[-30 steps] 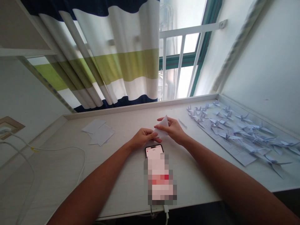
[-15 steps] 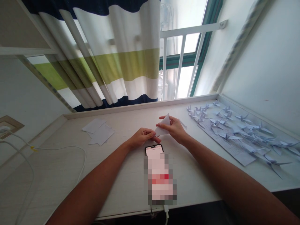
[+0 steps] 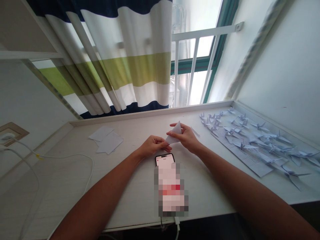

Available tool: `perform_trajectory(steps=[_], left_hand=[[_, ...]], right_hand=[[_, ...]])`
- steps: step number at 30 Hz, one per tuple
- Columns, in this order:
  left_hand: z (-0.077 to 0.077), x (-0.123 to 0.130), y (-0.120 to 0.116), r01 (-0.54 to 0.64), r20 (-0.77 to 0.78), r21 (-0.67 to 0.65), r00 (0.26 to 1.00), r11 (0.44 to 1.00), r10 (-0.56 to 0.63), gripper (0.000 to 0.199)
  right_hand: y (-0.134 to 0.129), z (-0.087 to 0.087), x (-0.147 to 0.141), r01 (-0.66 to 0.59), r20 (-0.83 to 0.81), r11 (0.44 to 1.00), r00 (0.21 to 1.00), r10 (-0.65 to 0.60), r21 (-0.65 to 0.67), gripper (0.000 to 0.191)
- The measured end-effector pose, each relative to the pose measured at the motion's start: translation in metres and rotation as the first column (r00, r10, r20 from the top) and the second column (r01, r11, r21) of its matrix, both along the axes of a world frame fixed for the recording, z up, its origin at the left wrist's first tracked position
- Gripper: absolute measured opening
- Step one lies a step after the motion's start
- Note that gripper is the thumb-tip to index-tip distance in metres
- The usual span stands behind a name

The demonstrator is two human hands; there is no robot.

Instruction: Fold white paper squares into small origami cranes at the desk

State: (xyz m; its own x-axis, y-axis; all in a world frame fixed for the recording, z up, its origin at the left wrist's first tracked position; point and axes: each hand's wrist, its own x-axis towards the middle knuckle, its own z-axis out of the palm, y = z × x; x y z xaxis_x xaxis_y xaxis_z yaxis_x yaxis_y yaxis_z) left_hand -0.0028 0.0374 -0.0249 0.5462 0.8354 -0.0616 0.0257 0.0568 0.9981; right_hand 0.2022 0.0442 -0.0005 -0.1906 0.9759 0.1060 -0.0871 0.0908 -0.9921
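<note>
A folded piece of white paper (image 3: 175, 136), roughly triangular with one point upward, is held between my two hands above the desk. My right hand (image 3: 186, 136) grips its right side, thumb across the near face and fingers behind. At the lower left corner, my left hand (image 3: 155, 145) pinches the paper between thumb and fingers. Just below the hands lies a phone (image 3: 165, 160) with its screen lit, most of it blurred out. Close behind my right hand is a thin white paper piece (image 3: 195, 132), partly hidden by that hand.
Several folded paper cranes (image 3: 242, 146) cover the right side of the desk, some on a printed sheet (image 3: 260, 169). Loose white paper squares (image 3: 110, 143) lie at the left. A white cable (image 3: 75, 156) crosses the left side; a charging cable (image 3: 177, 223) hangs off the front edge.
My left fingers have shifted slightly at the paper's lower corner, curling closer together. The right hand and the paper stay nearly where they were. The camera view has moved a little.
</note>
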Motion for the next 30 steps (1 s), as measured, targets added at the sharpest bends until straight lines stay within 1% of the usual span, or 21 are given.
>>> perform_trajectory(steps=[4, 6, 9, 12, 14, 16, 18, 20, 24, 26, 27, 28, 30], left_hand=[[0.003, 0.003, -0.001, -0.031, -0.037, 0.059, 0.999, 0.998, 0.033, 0.046], [0.004, 0.005, -0.001, -0.037, -0.019, 0.083, 0.999, 0.996, 0.039, 0.050], [0.001, 0.006, -0.001, -0.029, 0.026, 0.070, 0.999, 0.997, 0.028, 0.055], [-0.002, 0.004, -0.001, -0.036, 0.021, 0.066, 0.999, 0.997, 0.034, 0.054], [-0.002, 0.003, -0.002, -0.041, 0.017, 0.075, 0.999, 0.996, 0.040, 0.052], [-0.002, 0.002, -0.002, -0.031, 0.008, 0.076, 0.999, 0.997, 0.031, 0.051], [-0.001, 0.002, -0.003, -0.020, -0.003, 0.068, 1.000, 0.997, 0.021, 0.050], [0.000, 0.001, -0.003, -0.019, -0.009, 0.058, 1.000, 0.998, 0.019, 0.050], [-0.001, 0.002, -0.003, -0.022, -0.021, 0.070, 0.999, 0.997, 0.024, 0.050], [-0.001, 0.002, -0.002, -0.048, -0.018, 0.075, 0.999, 0.996, 0.049, 0.050], [-0.001, 0.002, -0.002, -0.064, -0.016, 0.075, 0.998, 0.995, 0.066, 0.050], [-0.001, 0.003, -0.001, -0.078, -0.017, 0.080, 0.997, 0.994, 0.079, 0.050], [-0.001, 0.003, 0.000, -0.082, -0.032, 0.104, 0.996, 0.991, 0.086, 0.049]], right_hand=[[-0.002, 0.003, -0.001, -0.011, -0.006, 1.000, 1.000, 0.011, 0.010, 0.058], [-0.004, 0.004, -0.003, -0.047, -0.009, 0.999, 0.999, 0.047, 0.003, 0.059], [-0.008, 0.005, -0.007, -0.094, 0.001, 0.996, 0.996, 0.094, 0.001, 0.060], [-0.009, 0.004, -0.010, -0.077, 0.021, 0.997, 0.997, 0.077, 0.007, 0.059], [-0.008, 0.003, -0.010, -0.064, -0.008, 0.998, 0.998, 0.063, -0.005, 0.057], [-0.005, 0.003, -0.007, -0.028, -0.074, 1.000, 0.997, 0.027, -0.004, 0.054], [-0.001, 0.005, -0.003, 0.056, -0.127, 0.998, 0.991, -0.051, 0.030, 0.052], [0.004, 0.006, 0.003, 0.124, -0.143, 0.991, 0.983, -0.115, 0.059, 0.052], [0.014, 0.008, 0.013, 0.276, -0.189, 0.958, 0.948, -0.258, 0.075, 0.052], [0.016, 0.007, 0.014, 0.308, -0.215, 0.949, 0.933, -0.288, 0.070, 0.049], [0.016, 0.007, 0.013, 0.285, -0.212, 0.956, 0.941, -0.265, 0.068, 0.046], [0.015, 0.007, 0.011, 0.234, -0.192, 0.970, 0.957, -0.217, 0.067, 0.043], [0.009, 0.006, 0.006, 0.079, -0.113, 0.995, 0.991, -0.071, 0.068, 0.039]])
